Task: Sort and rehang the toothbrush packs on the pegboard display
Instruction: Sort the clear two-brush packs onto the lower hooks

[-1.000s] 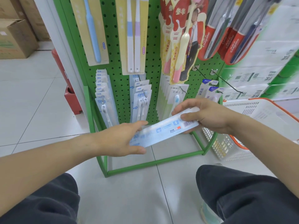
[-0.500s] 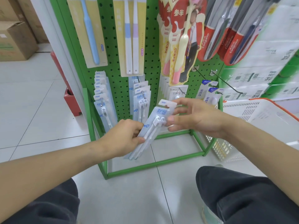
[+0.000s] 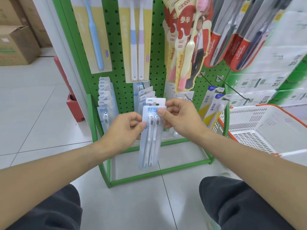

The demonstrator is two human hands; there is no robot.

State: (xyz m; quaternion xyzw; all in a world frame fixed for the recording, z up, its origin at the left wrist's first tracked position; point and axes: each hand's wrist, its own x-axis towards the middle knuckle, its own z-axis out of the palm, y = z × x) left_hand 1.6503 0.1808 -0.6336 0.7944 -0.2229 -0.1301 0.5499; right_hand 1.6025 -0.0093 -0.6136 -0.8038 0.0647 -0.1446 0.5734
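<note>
Toothbrush pack (image 3: 152,130) glossy clear plastic; pegboard (image 3: 116,47) painted metal; basket (image 3: 265,130) plastic

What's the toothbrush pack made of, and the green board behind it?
Toothbrush pack: looks like clear glossy plastic over a pale printed card, since the brushes show through. Green board: probably painted metal, flat and stiff with rows of punched holes.

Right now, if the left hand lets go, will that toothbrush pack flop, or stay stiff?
Probably fairly stiff: the pack hangs straight below the hands, with no bend showing. Likely light, since the left hand and right hand only pinch it near the top. The clear plastic front may be slippery, so it could swing or slip.
</note>
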